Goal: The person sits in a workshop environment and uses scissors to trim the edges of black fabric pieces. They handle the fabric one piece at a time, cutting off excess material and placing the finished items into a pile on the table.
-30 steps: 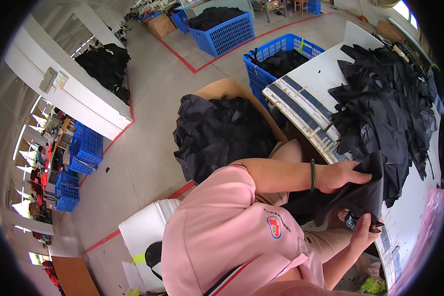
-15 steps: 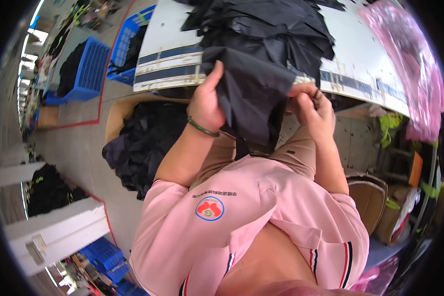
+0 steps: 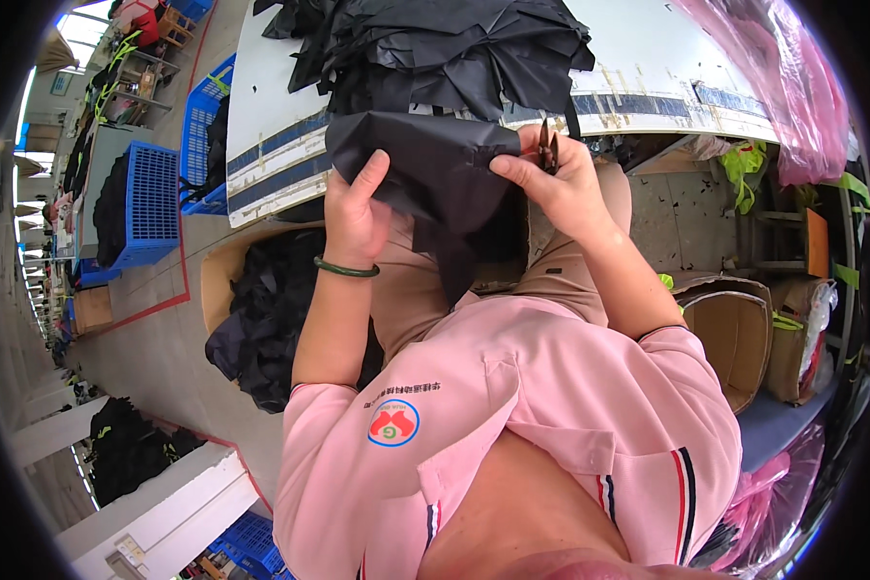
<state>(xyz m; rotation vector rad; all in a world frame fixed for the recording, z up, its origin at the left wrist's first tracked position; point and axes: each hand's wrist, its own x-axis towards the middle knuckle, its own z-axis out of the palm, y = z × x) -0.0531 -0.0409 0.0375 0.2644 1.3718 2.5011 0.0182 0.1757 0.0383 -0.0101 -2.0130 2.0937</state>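
A piece of black fabric (image 3: 420,164) is stretched between my two hands at the table's near edge, its lower part hanging over my lap. My left hand (image 3: 360,213) is closed on its left side, thumb on top and the fingers partly hidden behind it. At the upper right corner, my right hand (image 3: 568,186) pinches the cloth between thumb and fingers. Small dark thread snips (image 3: 548,147) are also in that hand, blades pointing up and away from me. Just beyond the held piece, a heap of similar black fabric pieces (image 3: 454,58) lies on the white table (image 3: 638,82).
By my left leg stands a cardboard box (image 3: 220,275) full of black fabric. Blue crates (image 3: 153,208) are farther left. Pink plastic wrap (image 3: 807,126) hangs over the table's right end. Open cardboard boxes (image 3: 735,333) stand at the right, and a white beam (image 3: 164,507) crosses the lower left.
The fabric piece has been turned and spread wider, its upper edge now running across between my hands. My right hand has risen to its corner, and the snips show more clearly. The view has shifted.
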